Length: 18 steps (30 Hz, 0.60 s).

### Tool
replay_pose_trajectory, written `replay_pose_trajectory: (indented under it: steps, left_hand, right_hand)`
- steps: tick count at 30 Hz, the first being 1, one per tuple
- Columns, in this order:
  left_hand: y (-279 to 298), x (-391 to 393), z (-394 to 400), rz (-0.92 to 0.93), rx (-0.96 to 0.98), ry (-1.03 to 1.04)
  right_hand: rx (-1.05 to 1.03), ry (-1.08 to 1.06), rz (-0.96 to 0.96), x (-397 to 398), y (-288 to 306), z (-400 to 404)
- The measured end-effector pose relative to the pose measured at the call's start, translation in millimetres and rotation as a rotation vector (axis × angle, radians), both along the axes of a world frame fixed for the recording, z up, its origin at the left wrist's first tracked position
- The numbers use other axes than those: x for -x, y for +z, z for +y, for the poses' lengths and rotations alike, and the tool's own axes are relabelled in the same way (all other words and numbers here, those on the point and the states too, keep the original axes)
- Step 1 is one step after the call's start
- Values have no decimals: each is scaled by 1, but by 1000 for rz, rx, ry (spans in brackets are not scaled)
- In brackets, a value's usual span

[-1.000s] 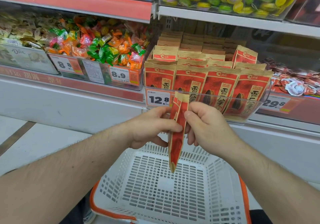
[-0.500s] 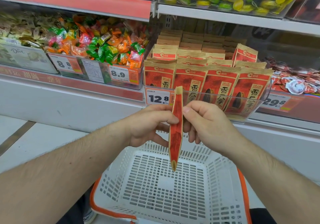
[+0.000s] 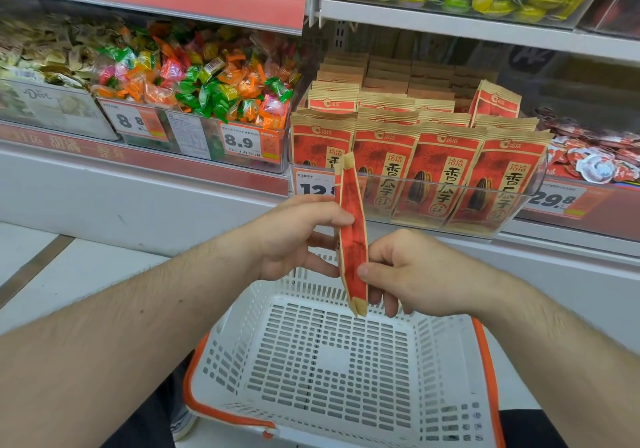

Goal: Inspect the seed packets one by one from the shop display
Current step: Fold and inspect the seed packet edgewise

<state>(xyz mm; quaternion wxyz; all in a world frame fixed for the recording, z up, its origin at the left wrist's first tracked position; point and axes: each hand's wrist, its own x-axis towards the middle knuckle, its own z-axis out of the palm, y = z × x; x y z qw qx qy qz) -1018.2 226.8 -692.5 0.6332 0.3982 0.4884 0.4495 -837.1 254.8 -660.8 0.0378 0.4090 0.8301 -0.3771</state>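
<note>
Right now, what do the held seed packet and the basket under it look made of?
Seed packet: looks like matte kraft paper, tan edges, red print, creased seams; any inner lining can't be seen. Basket: apparently rigid white moulded plastic, slotted grid floor, with an orange rim.

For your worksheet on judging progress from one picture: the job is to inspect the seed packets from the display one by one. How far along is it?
Done: nothing shows as finished; the white basket holds no packet. In hand: one red seed packet, edge-on, pinched by the left hand near its upper part and the right hand lower down. Left: the rows of packets standing in the clear display bin.
</note>
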Motion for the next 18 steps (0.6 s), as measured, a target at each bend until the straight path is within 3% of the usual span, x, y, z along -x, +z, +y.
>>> replay_pose_trajectory:
  steps: [10, 18]
  left_hand:
    - [1, -2, 0, 2, 33, 7]
    - [4, -9, -2, -8, 50, 45]
  right_hand:
    - [32, 7, 31, -1, -2, 1]
    - [-273, 75, 44, 6, -10, -5]
